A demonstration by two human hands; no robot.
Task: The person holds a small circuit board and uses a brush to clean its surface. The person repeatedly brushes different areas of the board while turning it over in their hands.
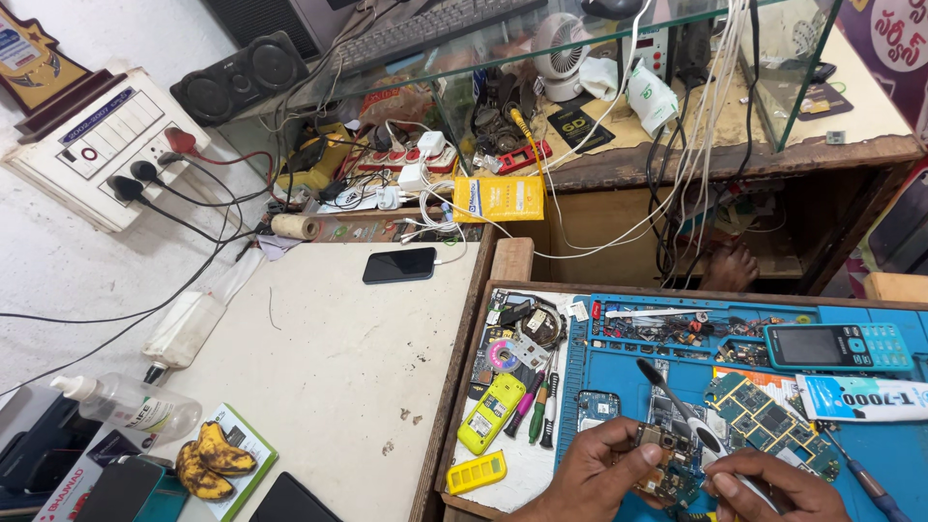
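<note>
Two hands low over the blue mat (899, 454) at the desk's near right: my left hand (594, 474) pinches a small circuit board (667, 462) by its edge, keeping it raised and steady, while my right hand (773, 491) closes its grip around a brush (677, 401), bristles angled far-left above the board.

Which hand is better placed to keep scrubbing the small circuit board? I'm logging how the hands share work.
Probably the right hand: it grips the brush, whose handle slants up over the small circuit board. The left hand pinches that board, so it is occupied.
</note>
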